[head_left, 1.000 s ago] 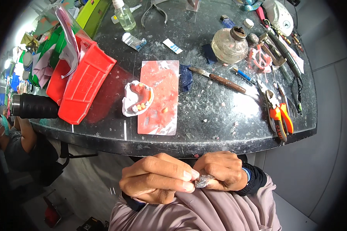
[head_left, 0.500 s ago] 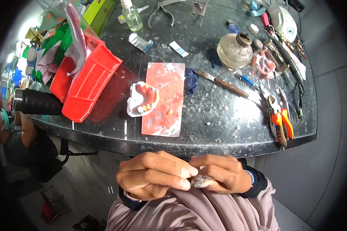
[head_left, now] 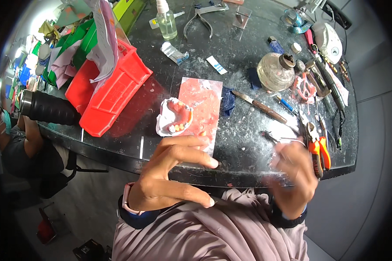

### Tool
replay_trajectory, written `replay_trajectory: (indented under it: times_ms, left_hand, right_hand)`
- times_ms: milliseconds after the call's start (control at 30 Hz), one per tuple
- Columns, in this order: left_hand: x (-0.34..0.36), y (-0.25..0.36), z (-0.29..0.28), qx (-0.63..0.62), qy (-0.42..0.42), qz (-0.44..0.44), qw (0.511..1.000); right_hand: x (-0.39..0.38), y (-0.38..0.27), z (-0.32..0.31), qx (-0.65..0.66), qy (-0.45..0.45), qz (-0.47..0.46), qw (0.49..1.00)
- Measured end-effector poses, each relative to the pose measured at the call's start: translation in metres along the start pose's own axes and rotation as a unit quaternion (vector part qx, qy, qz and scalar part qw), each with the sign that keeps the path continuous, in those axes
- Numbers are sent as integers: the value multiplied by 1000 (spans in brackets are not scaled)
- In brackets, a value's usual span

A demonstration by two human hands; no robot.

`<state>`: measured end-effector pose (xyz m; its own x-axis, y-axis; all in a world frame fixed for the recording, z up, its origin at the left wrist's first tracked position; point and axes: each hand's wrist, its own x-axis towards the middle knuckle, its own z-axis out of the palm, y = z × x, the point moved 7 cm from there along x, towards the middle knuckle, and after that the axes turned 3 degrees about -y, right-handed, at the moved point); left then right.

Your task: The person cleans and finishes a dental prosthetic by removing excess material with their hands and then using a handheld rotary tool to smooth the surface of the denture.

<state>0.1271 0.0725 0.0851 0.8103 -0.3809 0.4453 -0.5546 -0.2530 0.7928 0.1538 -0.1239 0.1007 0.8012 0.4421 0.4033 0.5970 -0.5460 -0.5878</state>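
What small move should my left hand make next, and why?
Perhaps ease your left hand forward to steady the cast: the fingers are spread, with nothing visible between them, and the cast sits just beyond them.

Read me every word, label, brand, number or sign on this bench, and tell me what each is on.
I won't copy wording, but printing shows here:
White slip: blue print, partly legible.
Orange-and-black pliers: lettering on a handle, small.
Crumpled packet: bluish marks, too small to read.
Papers in the red bin: faint print, unreadable.
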Motion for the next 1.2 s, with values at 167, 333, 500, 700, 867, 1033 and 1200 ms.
replay_trajectory:
  times_ms: [167,333,500,700,867,1033,1200]
  left_hand:
    - [3,4,2,38,-51,21,998]
    - [-7,-1,-4,-16,-48,-15,999]
    - [-13,-20,-49,122,158,-121,972]
    - [2,-64,-54,138,56,-232,961]
    - [9,-65,-47,206,14,-238,949]
    - [4,-58,-32,82,92,-267,956]
    - [-4,-18,-7,152,161,-114,969]
  right_hand:
    - [4,-33,49,342,-170,-154,911]
    - [9,-32,62,416,-194,-145,877]
    - [22,-22,63,358,-145,-79,919]
    - [25,-11,64,343,-79,-42,935]
    - [23,-2,61,341,-36,-4,939]
    - [22,5,53,327,46,11,944]
    - [33,-11,47,300,90,-48,948]
